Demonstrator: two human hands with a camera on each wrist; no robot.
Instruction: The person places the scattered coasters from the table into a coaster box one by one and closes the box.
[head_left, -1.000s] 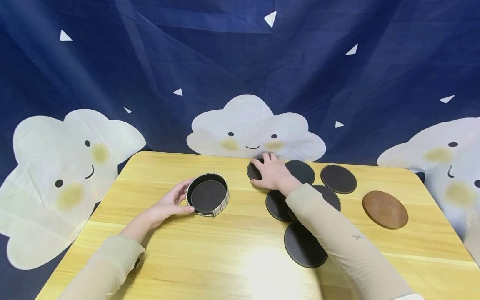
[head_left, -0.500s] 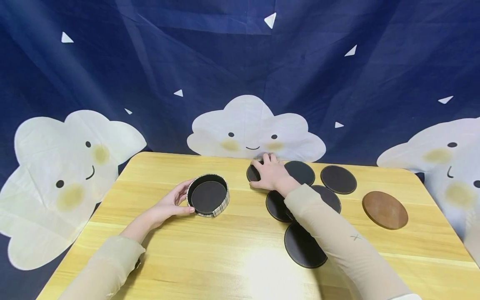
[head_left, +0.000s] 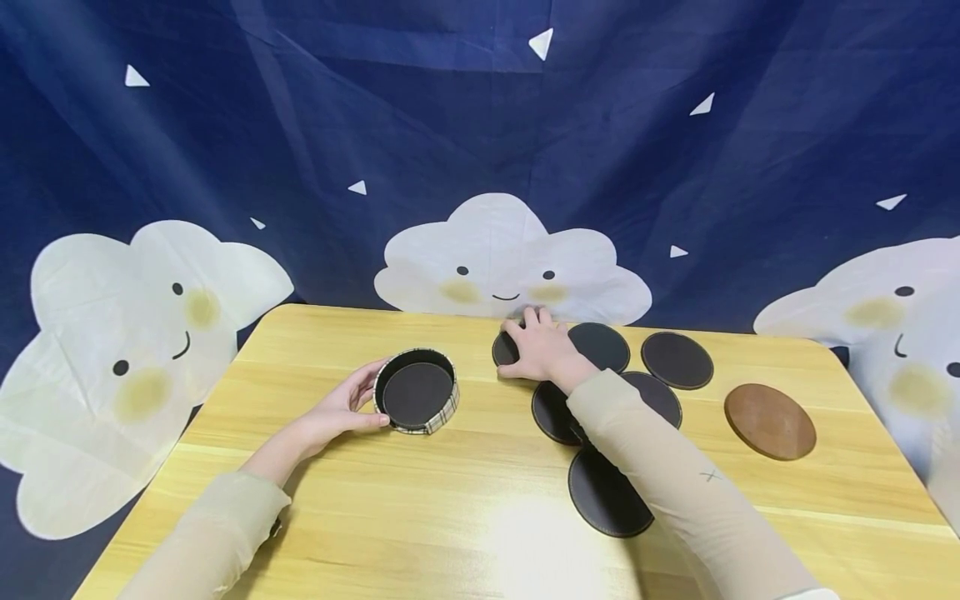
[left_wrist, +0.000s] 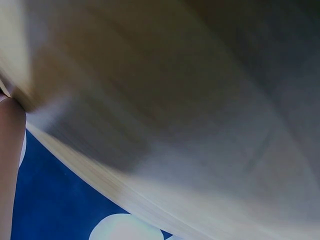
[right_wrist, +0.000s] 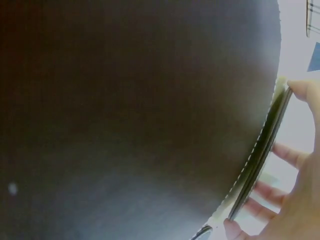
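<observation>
Okay, so the left hand (head_left: 336,410) had its fingers curled round a plaid-sided round holder (head_left: 446,410), just left of the middle of the frame, thumb on the near side and the others along the left wall. The holder stood on the wooden table (head_left: 390,525) with its open side up and a dark circle showing inside; hard to tell if that was a loose piece or just its bottom.

The right hand (head_left: 542,348) was right of centre, by the table's back edge, with spread fingers gripping the rim of a black disc (head_left: 506,349). The right wrist view showed that one nearly edge-on along the fingertips, with a big stitched dark disc (right_wrist: 140,100) filling most of the left side.

More dark discs (head_left: 677,359) lay right of centre, some partly hidden under the right sleeve (head_left: 675,475), and a brown disc (head_left: 770,422) sat well apart at the right. Behind it all hung a navy backdrop (head_left: 450,108) with smiley clouds. The left wrist view was mostly a blur, tbh.
</observation>
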